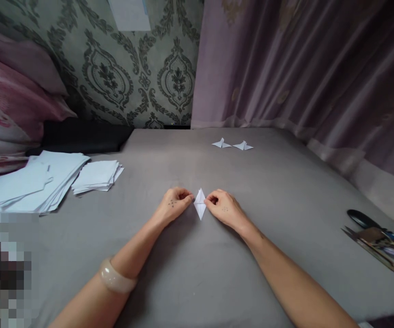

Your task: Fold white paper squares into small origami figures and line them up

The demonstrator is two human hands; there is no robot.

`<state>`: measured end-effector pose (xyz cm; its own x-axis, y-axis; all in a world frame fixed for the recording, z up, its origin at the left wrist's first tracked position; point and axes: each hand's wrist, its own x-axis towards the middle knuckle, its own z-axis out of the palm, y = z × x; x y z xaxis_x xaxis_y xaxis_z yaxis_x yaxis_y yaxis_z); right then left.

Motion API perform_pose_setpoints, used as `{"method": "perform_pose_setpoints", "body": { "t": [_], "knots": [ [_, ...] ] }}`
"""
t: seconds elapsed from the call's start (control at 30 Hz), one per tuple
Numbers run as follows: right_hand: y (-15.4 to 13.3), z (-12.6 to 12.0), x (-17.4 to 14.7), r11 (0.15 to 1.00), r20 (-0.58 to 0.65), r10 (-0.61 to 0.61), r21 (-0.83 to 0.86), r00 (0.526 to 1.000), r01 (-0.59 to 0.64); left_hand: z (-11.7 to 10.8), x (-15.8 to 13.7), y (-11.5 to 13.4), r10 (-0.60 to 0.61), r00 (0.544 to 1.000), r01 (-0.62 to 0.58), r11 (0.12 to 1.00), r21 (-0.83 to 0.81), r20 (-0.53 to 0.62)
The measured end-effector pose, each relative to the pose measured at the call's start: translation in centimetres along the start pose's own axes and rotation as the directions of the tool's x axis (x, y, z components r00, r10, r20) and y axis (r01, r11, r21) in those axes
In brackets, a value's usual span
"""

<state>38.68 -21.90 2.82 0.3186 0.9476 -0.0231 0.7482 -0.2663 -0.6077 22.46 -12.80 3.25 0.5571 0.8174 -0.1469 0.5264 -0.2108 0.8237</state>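
Observation:
A small white folded paper [200, 210], diamond-shaped with a crease across its middle, is between my two hands. My right hand [227, 208] pinches its right corner between thumb and fingers. At the left corner, my left hand [175, 204] has its thumb and fingers closed together, the tips right at the paper's edge. Both hands are just over the grey-covered surface [197, 273]. A pale bangle [117, 277] circles my left forearm.
Two folded paper birds [222, 143] [243, 146] stand at the back. On the left lie a stack of small paper squares [96, 175], a pile of larger sheets [36, 182] and a black cloth [84, 135]. Scissors [364, 219] and other tools are at right, by the curtain [268, 68].

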Motion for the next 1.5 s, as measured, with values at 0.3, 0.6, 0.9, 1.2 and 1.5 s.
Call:
{"method": "perform_pose_setpoints", "body": {
  "t": [0.3,0.6,0.9,1.2,1.5],
  "knots": [
    [0.6,-0.6,0.6,0.995,0.065,-0.070,0.078,0.995,0.065,0.7,-0.1,-0.4,0.133,0.991,-0.131,0.982,0.139,-0.001],
    [0.6,-0.7,1.0,0.990,0.090,0.005,0.140,0.996,-0.017,0.9,-0.2,-0.3,0.144,0.990,-0.140,0.974,0.178,-0.007],
    [0.3,0.0,0.7,0.998,0.029,0.017,0.056,0.999,-0.019,1.1,0.0,-0.5,0.147,0.989,-0.140,0.968,0.206,-0.017],
    [0.0,0.0,0.0,0.999,-0.005,-0.047,-0.013,0.999,0.046,1.9,-0.8,-1.1,0.423,0.904,-0.414,0.830,0.373,0.063],
    [-1.9,-0.4,-3.2,0.911,0.110,-0.174,-0.360,0.979,0.203,2.1,-2.4,0.5,0.382,0.876,-0.477,0.585,0.656,0.295]
  ]
}}
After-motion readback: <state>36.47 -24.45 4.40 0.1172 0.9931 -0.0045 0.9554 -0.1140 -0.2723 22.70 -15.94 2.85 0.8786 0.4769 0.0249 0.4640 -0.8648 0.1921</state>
